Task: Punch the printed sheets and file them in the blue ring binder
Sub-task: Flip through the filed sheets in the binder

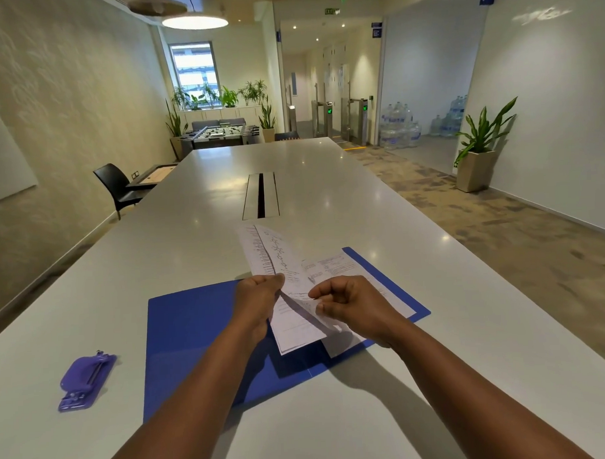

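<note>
Frame centre — our left hand and right hand pinch printed sheets over the open blue binder; next, likely the punch at lower left.

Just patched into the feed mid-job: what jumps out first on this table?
Both hands at centre: the left hand grips a printed sheet lifted and curling, the right hand pinches its lower part. Under them lies the open blue binder with more sheets on its right half. The purple punch sits apart, near left.

the blue ring binder lies open and flat under both hands; printed sheets rise tilted from the left hand's pinch; the purple hole punch sits well left.
</note>
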